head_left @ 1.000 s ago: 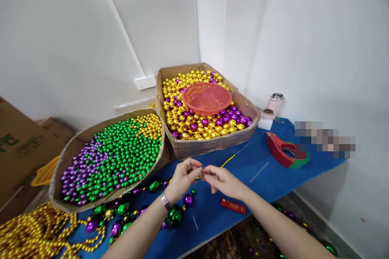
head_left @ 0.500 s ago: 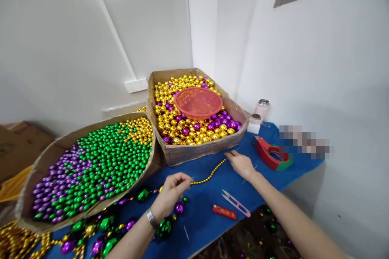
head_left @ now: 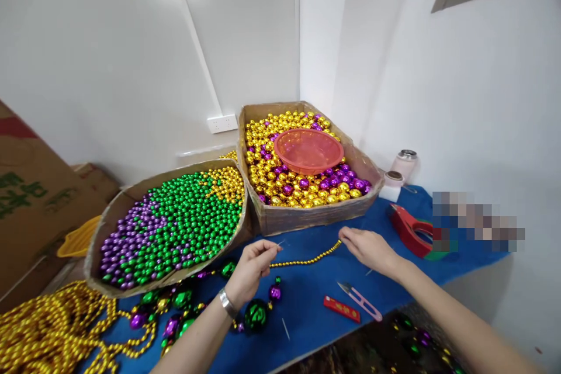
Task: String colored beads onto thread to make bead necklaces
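Observation:
A short string of small gold beads (head_left: 307,262) stretches in a slack curve above the blue cloth, between my two hands. At its left end, my left hand (head_left: 254,263) is closed in a pinch, and a thin pale strand (head_left: 281,242) sticks out at the fingertips. Whether that strand is thread or a needle I cannot tell. My right hand (head_left: 366,248) pinches the other end of the string. Below lie pink-handled thread snips (head_left: 362,302) and a small red packet (head_left: 341,308). Larger purple, green and gold beads (head_left: 256,315) are strung beside my left wrist.
A box of gold and purple balls (head_left: 302,219) carries a red plastic basin (head_left: 309,152). Left of it stands a box of green, purple and gold beads (head_left: 175,222). Gold bead strands (head_left: 52,327) pile at lower left. A red tape dispenser (head_left: 407,231) and pink flask (head_left: 405,166) are at right.
The view has swung left, so things appear farther right. My left hand has turned up slightly from the bead string's end, and the strand at its fingertips shows more clearly. The right hand keeps its pinch.

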`<state>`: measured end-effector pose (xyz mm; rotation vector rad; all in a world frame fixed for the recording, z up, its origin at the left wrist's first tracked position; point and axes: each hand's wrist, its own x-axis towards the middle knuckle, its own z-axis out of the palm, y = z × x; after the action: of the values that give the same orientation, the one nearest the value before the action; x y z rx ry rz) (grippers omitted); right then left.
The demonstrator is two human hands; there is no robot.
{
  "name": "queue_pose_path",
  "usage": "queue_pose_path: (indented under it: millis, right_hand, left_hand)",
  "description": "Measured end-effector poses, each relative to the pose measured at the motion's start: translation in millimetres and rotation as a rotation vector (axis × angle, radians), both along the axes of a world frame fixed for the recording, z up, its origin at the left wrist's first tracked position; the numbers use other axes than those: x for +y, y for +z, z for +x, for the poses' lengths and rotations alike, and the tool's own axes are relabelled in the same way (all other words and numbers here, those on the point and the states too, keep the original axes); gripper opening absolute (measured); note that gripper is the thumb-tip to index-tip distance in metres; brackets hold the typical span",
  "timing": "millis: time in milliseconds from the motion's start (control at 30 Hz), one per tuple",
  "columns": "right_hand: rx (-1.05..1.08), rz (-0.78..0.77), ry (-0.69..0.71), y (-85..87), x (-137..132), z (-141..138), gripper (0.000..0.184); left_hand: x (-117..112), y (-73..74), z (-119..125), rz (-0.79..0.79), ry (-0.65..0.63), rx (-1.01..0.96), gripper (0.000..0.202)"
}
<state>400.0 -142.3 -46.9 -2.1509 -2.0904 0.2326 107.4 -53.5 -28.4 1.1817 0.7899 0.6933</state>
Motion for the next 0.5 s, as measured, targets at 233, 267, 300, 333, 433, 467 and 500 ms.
queue_pose_path:
  millis: [233,267,300,333,433,467,500]
  right_hand:
    - [0.067,0.132,0.433,83.2,-22.9,-83.0,0.04]
    - [0.061,0.159,0.504,92.8,-21.7,-95.2,0.041]
    - [0.04,0.182,0.56,101.0,-19.3,-106.7,0.041]
    - [0.001,0.203,0.597,107.6,-15.8,-117.3,0.04]
    - [-0.131,0.243,0.65,118.5,-1.7,-141.2,0.036]
    - [-0.159,0.251,0.656,119.9,3.0,-146.0,0.032]
    - [-0.173,0.254,0.66,120.6,7.3,-149.3,0.028]
  left_hand:
    - [-7.0,11.4,-5.0,0.078,0.046,0.021,0.03]
    - [-9.0,13.9,-5.4,0.101,0.047,0.035,0.029]
    - [-11.2,16.5,-5.9,0.131,0.048,0.046,0.029]
    - [-13.4,19.3,-6.4,0.169,0.047,0.053,0.028]
    - [-19.5,27.8,-9.0,0.304,0.002,0.045,0.029]
    - [-21.0,30.4,-10.3,0.336,-0.028,0.037,0.029]
    - [-22.1,32.7,-11.9,0.352,-0.063,0.031,0.03]
